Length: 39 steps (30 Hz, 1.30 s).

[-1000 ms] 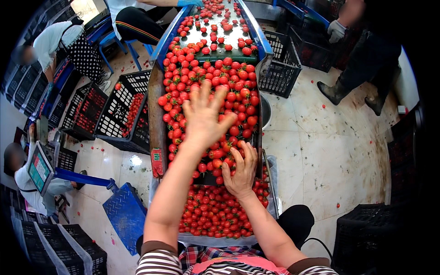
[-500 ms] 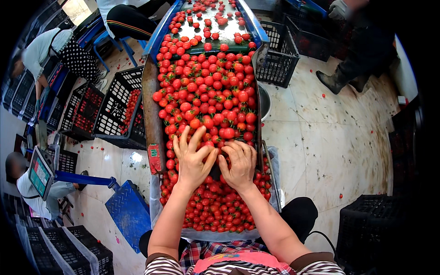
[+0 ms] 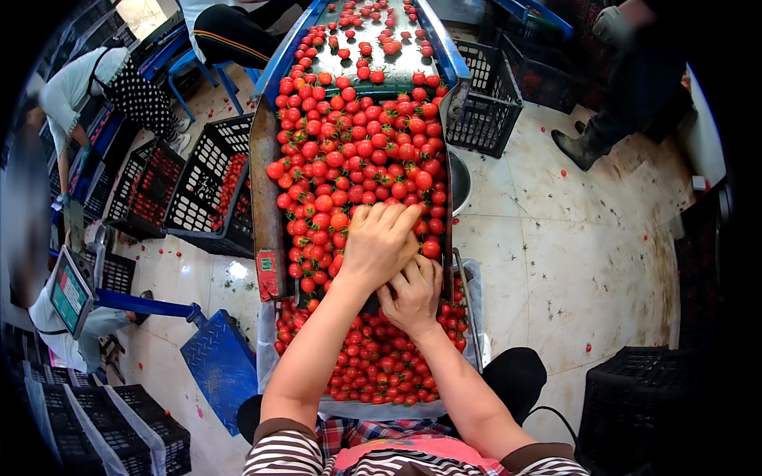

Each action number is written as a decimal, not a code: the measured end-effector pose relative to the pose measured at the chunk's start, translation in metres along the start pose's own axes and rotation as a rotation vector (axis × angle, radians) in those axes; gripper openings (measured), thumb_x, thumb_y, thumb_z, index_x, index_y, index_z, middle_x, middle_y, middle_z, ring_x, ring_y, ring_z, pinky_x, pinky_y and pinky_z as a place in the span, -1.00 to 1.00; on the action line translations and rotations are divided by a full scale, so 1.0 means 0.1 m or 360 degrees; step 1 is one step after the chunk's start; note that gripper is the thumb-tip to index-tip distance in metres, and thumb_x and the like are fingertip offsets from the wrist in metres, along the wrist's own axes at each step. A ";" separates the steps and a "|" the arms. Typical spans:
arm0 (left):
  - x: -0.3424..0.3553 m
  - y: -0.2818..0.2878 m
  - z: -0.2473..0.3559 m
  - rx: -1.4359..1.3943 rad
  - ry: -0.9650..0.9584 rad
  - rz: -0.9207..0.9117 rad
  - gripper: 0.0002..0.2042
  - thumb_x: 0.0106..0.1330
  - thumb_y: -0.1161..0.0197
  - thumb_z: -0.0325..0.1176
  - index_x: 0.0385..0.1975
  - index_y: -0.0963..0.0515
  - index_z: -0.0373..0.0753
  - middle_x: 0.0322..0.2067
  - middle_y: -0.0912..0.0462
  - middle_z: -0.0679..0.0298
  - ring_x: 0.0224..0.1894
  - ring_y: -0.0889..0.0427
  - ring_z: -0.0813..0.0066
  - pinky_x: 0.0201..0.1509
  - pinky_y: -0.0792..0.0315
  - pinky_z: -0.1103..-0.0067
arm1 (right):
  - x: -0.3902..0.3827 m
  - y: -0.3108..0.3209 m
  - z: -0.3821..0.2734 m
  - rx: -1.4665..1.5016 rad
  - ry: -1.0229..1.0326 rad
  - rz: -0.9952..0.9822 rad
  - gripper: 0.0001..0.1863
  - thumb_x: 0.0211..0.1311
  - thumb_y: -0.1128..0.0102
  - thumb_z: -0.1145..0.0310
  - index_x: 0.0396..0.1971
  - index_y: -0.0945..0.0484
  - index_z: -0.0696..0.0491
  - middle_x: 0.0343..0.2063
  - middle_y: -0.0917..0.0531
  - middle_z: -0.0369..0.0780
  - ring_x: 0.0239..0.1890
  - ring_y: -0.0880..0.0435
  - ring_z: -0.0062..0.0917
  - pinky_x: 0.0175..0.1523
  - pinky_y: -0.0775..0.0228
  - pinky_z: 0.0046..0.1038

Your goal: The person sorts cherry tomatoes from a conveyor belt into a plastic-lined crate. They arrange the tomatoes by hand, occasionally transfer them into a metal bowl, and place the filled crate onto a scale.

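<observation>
A long belt [image 3: 266,182] with blue side rails carries a thick layer of red cherry tomatoes [image 3: 357,151] toward me. My left hand [image 3: 381,242] lies palm down on the tomatoes at the belt's near end, fingers bent over them. My right hand [image 3: 413,295] sits just below it, its fingers partly tucked under the left palm at the belt's edge. Under both hands stands a plastic-lined crate [image 3: 476,325], filled with tomatoes [image 3: 381,373]. Whether the right hand holds any tomato is hidden.
Black crates [image 3: 210,186] with tomatoes stand left of the belt, another black crate [image 3: 484,95] to its right, and a metal bowl [image 3: 459,182]. A blue crate [image 3: 222,369] and a scale [image 3: 70,289] are at lower left. Other people stand at top left [image 3: 87,79] and top right [image 3: 627,87].
My left hand, stretched out with spread fingers up the belt a second ago, has drawn back toward me over the tomatoes. It now rests against my right hand at the belt's end.
</observation>
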State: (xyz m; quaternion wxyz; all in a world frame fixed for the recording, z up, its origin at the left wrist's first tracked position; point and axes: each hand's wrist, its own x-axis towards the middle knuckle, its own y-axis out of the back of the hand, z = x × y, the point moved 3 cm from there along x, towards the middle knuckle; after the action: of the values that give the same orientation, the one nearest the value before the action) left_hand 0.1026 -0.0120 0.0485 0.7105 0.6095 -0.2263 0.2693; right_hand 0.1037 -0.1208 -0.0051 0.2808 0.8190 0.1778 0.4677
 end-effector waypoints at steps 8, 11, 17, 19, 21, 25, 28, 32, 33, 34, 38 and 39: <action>-0.14 1.05 -1.12 -0.2356 0.1364 0.0895 -0.78 0.38 -0.13 -0.34 -0.05 -0.53 -0.24 -0.20 -0.62 0.22 -0.23 -0.59 0.46 -0.15 -0.55 0.52 | 0.00 0.00 0.01 0.0131 -0.0085 0.0065 -0.80 0.02 -0.30 0.34 -0.31 -0.61 0.00 -0.20 -0.61 -0.32 -0.04 -0.51 -0.39 0.11 -0.22 -0.26; 0.13 0.96 -1.30 -0.1415 0.1355 0.0653 -0.71 0.41 -0.09 -0.33 0.06 -0.47 -0.29 -0.18 -0.62 0.19 -0.20 -0.60 0.47 -0.13 -0.54 0.50 | -0.02 0.00 0.03 0.0192 0.0010 0.0166 -0.76 -0.01 -0.33 0.36 -0.28 -0.58 -0.02 -0.17 -0.58 -0.32 -0.03 -0.48 -0.38 0.08 -0.23 -0.27; -0.38 0.15 -0.68 0.0323 0.0763 -0.0243 -0.47 0.26 -0.19 -0.01 0.20 -0.41 -0.08 0.30 -0.22 -0.02 0.43 0.09 -0.13 0.39 0.20 -0.06 | 0.01 -0.04 0.02 -0.0119 -0.0088 0.0003 -0.52 0.20 -0.17 0.13 0.11 -0.49 -0.01 0.22 -0.35 0.00 0.30 -0.26 -0.09 0.40 0.08 0.04; -0.58 0.23 -0.58 0.0126 0.0701 -0.0240 -0.62 0.28 -0.21 -0.10 0.04 -0.53 -0.10 0.28 -0.28 0.08 0.42 0.07 -0.12 0.40 0.15 0.01 | 0.00 -0.04 0.02 -0.0086 -0.0067 -0.0010 -0.56 0.19 -0.19 0.15 0.06 -0.52 -0.01 0.13 -0.41 -0.05 0.19 -0.36 -0.18 0.33 -0.07 -0.05; -0.75 0.35 -0.56 0.0009 0.0707 -0.0163 -0.80 0.26 -0.26 -0.20 -0.25 -0.61 -0.17 0.18 -0.39 0.16 0.38 -0.04 -0.08 0.39 0.06 0.11 | 0.03 0.02 0.02 0.0028 -0.0054 0.0029 -0.64 0.13 -0.25 0.21 -0.07 -0.56 -0.01 -0.05 -0.47 -0.13 0.04 -0.43 -0.27 0.21 -0.19 -0.17; -0.48 0.37 -0.53 0.0217 0.0608 0.0239 -0.86 0.17 -0.34 -0.31 -0.29 -0.61 -0.11 -0.08 -0.51 0.31 0.08 -0.39 0.24 0.12 -0.20 0.28 | -0.12 -0.05 0.08 0.0229 -0.0081 0.0100 -0.62 0.09 -0.27 0.26 -0.07 -0.50 0.01 -0.10 -0.47 -0.16 0.03 -0.43 -0.28 0.23 -0.16 -0.16; -0.22 0.13 -0.63 0.0455 0.0440 0.0008 -0.81 0.19 -0.30 -0.25 -0.22 -0.63 -0.08 -0.17 -0.56 0.38 0.00 -0.40 0.30 0.06 -0.19 0.34 | 0.04 0.02 -0.03 0.0014 -0.0069 0.0159 -0.64 0.11 -0.25 0.26 -0.07 -0.52 0.01 -0.03 -0.49 -0.16 0.11 -0.43 -0.27 0.30 -0.08 -0.09; -0.04 0.05 -0.67 0.0421 0.0554 -0.0406 -0.82 0.13 -0.32 -0.29 -0.26 -0.62 -0.10 -0.32 -0.62 0.36 -0.12 -0.49 0.33 -0.02 -0.19 0.33 | -0.02 -0.05 0.03 0.0086 0.0018 -0.0007 -0.82 0.15 -0.23 0.30 -0.28 -0.60 0.03 -0.12 -0.59 -0.27 0.01 -0.52 -0.42 0.27 -0.11 -0.17; -0.05 0.07 -0.67 0.0374 0.0522 -0.0389 -0.81 0.12 -0.33 -0.30 -0.26 -0.62 -0.11 -0.31 -0.62 0.35 -0.12 -0.50 0.33 -0.02 -0.20 0.33 | -0.02 -0.05 0.02 0.0084 0.0002 0.0007 -0.83 0.14 -0.24 0.30 -0.30 -0.60 0.03 -0.14 -0.59 -0.27 0.00 -0.52 -0.43 0.27 -0.12 -0.17; -0.08 0.09 -0.66 0.0327 0.0491 -0.0373 -0.80 0.11 -0.34 -0.31 -0.25 -0.62 -0.12 -0.30 -0.62 0.34 -0.12 -0.50 0.33 -0.02 -0.22 0.34 | -0.01 -0.05 0.02 0.0083 -0.0012 0.0022 -0.84 0.14 -0.25 0.31 -0.31 -0.60 0.04 -0.16 -0.59 -0.28 -0.01 -0.53 -0.43 0.26 -0.12 -0.17; -0.26 0.34 -0.65 -0.0102 0.0491 -0.0187 -0.70 0.06 -0.40 -0.39 -0.17 -0.60 -0.18 -0.28 -0.63 0.26 -0.13 -0.54 0.30 -0.02 -0.36 0.40 | -0.01 -0.05 0.01 0.0096 -0.0020 0.0037 -0.85 0.13 -0.26 0.33 -0.32 -0.60 0.04 -0.18 -0.58 -0.28 -0.03 -0.53 -0.44 0.26 -0.13 -0.18; -0.29 0.49 -0.62 -0.0327 0.0548 -0.0207 -0.69 0.05 -0.41 -0.46 -0.17 -0.59 -0.22 -0.30 -0.63 0.27 -0.22 -0.59 0.39 -0.11 -0.45 0.50 | -0.01 -0.05 0.00 0.0107 -0.0025 0.0036 -0.85 0.13 -0.26 0.33 -0.32 -0.60 0.04 -0.18 -0.58 -0.29 -0.03 -0.53 -0.44 0.26 -0.13 -0.18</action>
State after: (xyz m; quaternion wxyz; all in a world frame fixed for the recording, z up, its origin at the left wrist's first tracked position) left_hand 0.0476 0.0512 0.0563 0.8130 0.4921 -0.0880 0.2985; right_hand 0.1030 -0.1177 -0.0093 0.2490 0.8336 0.1820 0.4583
